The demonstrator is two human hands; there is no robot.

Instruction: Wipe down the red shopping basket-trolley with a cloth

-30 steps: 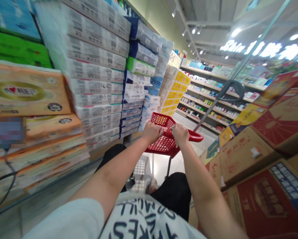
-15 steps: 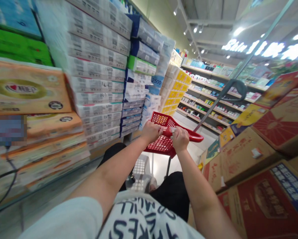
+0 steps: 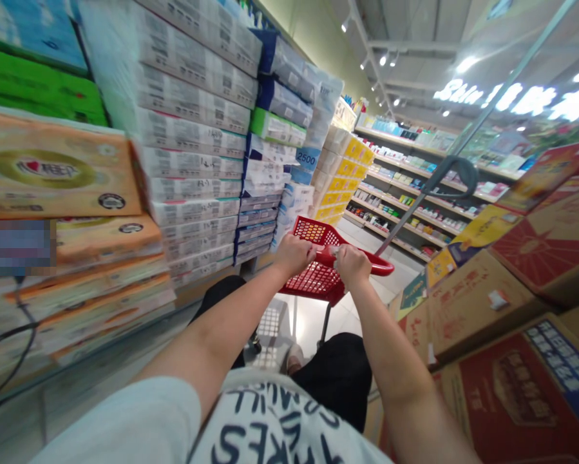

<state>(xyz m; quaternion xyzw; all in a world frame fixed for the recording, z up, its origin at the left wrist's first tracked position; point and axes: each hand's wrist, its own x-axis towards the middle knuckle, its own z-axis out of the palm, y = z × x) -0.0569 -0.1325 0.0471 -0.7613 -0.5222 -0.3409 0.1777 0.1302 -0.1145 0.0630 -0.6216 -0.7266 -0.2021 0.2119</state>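
Observation:
A red plastic shopping cart (image 3: 313,283) with a perforated basket stands right in front of me. My left hand (image 3: 294,254) is closed around its handle (image 3: 325,256), left of the middle. Farther right on that handle, my right hand (image 3: 353,264) is closed too, with something small and whitish showing by its fingers that I cannot make out. The handle's right end sticks out past my right hand. Part of the basket is hidden behind my hands.
Stacked tissue packs (image 3: 57,167) and white-grey wrapped packs (image 3: 197,135) line the left side. Cardboard cartons (image 3: 482,303) crowd the right, beside a slanting metal pole (image 3: 405,222). Shelves of small goods (image 3: 415,187) stand ahead. The tiled floor (image 3: 306,328) shows below the cart.
The view has shifted very slightly, and my right hand sits a little farther right on the handle. My legs have moved a little; both hands stay on the cart handle.

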